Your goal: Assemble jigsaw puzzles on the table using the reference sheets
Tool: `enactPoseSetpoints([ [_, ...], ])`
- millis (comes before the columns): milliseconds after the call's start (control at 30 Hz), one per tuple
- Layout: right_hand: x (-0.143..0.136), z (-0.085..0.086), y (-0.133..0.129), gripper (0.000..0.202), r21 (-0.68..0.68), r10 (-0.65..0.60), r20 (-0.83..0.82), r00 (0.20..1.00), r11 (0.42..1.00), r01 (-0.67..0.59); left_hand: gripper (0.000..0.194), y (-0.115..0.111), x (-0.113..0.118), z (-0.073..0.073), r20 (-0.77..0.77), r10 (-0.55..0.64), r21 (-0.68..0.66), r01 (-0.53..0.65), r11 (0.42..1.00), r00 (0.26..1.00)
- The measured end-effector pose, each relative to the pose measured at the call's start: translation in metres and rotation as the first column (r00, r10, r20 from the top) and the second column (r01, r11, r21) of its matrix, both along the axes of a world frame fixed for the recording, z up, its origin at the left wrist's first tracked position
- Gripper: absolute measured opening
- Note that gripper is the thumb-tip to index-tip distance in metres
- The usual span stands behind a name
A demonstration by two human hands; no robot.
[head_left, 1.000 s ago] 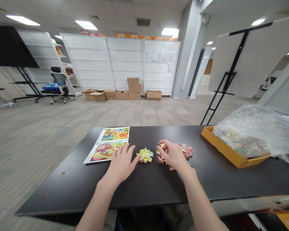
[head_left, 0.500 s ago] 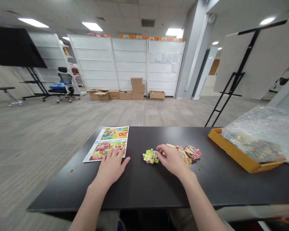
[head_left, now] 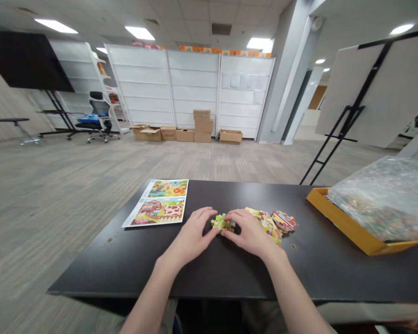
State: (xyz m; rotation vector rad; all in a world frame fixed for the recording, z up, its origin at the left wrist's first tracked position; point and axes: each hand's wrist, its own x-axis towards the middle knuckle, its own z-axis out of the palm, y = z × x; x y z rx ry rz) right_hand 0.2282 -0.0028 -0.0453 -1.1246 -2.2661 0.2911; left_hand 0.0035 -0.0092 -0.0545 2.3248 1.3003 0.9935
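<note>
A small pile of yellow-green jigsaw puzzle pieces (head_left: 219, 222) lies on the black table between my hands. From the left, my left hand (head_left: 197, 230) curves round it, thumb and fingertips at the pile's edge. My right hand (head_left: 248, 230) grips the pile from the other side with its thumb and fingers. Just beyond the right hand is a larger heap of multicoloured jigsaw pieces (head_left: 272, 226), partly hidden by that hand. To the left lies a printed picture sheet (head_left: 159, 204) with a farm scene and an animal scene.
On the right of the black table (head_left: 125, 273) stands a yellow box tray (head_left: 348, 226) holding a clear plastic bag (head_left: 379, 204) of blurred colourful contents. Past the table are an easel stand (head_left: 348, 109), cardboard boxes (head_left: 202, 126) and white shelves (head_left: 195, 83).
My left hand has left the picture sheet and moved right to the yellow-green pile. My right hand has closed in on the pile's other side. The view has shifted slightly.
</note>
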Motion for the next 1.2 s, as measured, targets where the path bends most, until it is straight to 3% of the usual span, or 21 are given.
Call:
enactPoseSetpoints([
  [167,0.0,0.0,0.002,0.018,-0.036,0.014,-0.012,1.0,0.999,-0.014,0.043,0.0,0.013,-0.003,-0.013,-0.097,-0.104,0.095,0.99,0.995],
  [433,0.001,0.002,0.0,0.031,-0.102,0.025,0.004,1.0,0.994,-0.024,0.042,0.0,0.013,0.002,-0.011,-0.093,-0.142,0.09,0.986,0.996],
  [633,0.004,0.005,-0.001,0.025,-0.097,0.036,-0.043,0.998,0.995,-0.04,0.048,0.0,0.013,0.0,0.053,-0.077,-0.145,0.084,0.986,0.996],
  [800,0.014,0.008,0.001,0.012,-0.063,-0.101,-0.072,0.992,0.993,0.096,0.059,0.005,-0.003,0.006,0.146,0.027,-0.151,-0.005,0.989,0.989],
  [900,0.015,0.009,0.001,0.013,-0.079,-0.104,-0.02,0.994,0.992,0.103,0.058,0.004,-0.02,0.015,0.167,0.07,-0.193,-0.037,0.98,0.983],
  [1033,0.013,0.008,-0.001,0.022,-0.111,-0.024,-0.015,1.0,0.994,0.022,0.057,-0.006,-0.038,0.024,0.124,-0.005,-0.281,0.04,0.959,0.992],
  [1200,0.015,0.007,0.001,0.025,-0.115,-0.064,-0.012,0.998,0.991,0.062,0.057,-0.015,-0.047,0.024,-0.006,-0.14,-0.381,0.127,0.916,0.99],
])
